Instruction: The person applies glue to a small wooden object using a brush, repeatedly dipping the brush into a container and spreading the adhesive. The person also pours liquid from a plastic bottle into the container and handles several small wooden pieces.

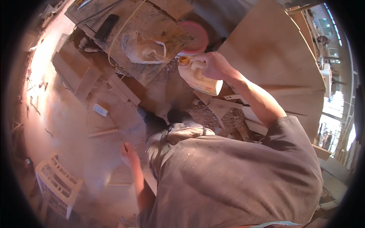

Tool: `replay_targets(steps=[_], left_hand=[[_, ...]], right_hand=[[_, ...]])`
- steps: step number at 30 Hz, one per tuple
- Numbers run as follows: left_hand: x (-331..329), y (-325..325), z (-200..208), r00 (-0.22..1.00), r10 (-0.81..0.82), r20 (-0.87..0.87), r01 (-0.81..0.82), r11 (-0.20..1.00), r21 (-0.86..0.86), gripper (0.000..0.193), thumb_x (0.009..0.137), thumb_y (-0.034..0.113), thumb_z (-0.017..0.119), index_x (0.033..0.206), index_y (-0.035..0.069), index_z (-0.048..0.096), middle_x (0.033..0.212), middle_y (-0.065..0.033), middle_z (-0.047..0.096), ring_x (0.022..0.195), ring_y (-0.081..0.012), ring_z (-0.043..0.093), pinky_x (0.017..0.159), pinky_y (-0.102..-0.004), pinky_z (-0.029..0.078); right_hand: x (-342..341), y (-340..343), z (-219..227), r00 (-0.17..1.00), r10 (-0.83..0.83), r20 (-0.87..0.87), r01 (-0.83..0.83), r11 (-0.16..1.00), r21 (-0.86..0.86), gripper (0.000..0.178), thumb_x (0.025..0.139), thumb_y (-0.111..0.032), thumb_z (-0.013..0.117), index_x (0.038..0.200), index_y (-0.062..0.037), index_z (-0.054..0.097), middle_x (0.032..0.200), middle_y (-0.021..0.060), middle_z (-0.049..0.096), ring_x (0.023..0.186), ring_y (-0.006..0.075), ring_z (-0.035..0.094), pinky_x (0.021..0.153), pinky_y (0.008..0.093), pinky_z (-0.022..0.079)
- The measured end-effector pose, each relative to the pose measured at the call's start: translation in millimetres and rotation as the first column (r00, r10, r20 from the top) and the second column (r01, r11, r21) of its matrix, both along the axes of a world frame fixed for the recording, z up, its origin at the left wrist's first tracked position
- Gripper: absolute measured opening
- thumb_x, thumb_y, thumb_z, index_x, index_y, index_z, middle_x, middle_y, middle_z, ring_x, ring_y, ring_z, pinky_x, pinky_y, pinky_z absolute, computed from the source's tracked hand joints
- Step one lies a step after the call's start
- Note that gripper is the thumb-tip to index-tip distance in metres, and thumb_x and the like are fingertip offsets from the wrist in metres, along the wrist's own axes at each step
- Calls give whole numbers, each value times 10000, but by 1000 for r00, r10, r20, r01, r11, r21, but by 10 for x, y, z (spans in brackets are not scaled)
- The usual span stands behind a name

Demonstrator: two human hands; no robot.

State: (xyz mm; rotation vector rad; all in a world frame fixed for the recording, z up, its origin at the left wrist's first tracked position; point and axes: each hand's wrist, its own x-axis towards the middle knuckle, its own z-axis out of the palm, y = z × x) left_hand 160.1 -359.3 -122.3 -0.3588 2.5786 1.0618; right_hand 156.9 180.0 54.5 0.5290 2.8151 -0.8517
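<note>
My right hand (213,65) grips a cream plastic jug (201,81) by its handle. The jug's round mouth (184,60) shows uncapped, with an orange-brown inside, and faces a cut-open plastic container (129,49) close by. That container has a pale rim and stands on a dusty board-topped surface (167,32). A stick or brush handle (154,55) leans in it; what else it holds is hard to make out. Away from the work surface, my left hand (130,154) hangs low by my left side, its fingers curled, with nothing visible in them.
A pink round tub (193,38) sits beyond the jug. Large wooden panels (266,49) lean on the right. Wood offcuts (123,89) and a white power strip (100,110) lie on the floor. A wooden chair frame (59,178) stands at lower left. A yellowish hose (123,28) crosses the work surface.
</note>
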Motion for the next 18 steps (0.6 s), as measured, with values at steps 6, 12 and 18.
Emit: replay_targets(steps=[6,12,18], left_hand=[[287,-509,-158,990,-125,62,133,982,-133,363,1014,284,546,1106,-42,676,996,-290,671,913,-441,639,826,-508,481],[188,-1285,-857,985,-70,155,96,981,-166,349,1028,286,530,943,-38,630,827,-206,648,760,-373,632,692,-490,493],[220,-835,-299,879,344,331,-375,926,34,316,1065,282,508,838,68,558,660,-7,446,493,-124,492,414,-312,358]], right_hand=[[-477,75,217,971,52,231,-70,995,70,490,703,-51,641,1154,-159,798,1047,150,767,983,365,711,864,432,569],[-938,154,426,927,126,353,-195,967,165,456,707,-44,647,1119,-151,809,1025,149,772,996,360,715,877,436,566],[-1196,297,494,912,191,362,-245,963,108,392,718,-68,671,1076,-137,816,993,150,771,970,358,719,835,435,564]])
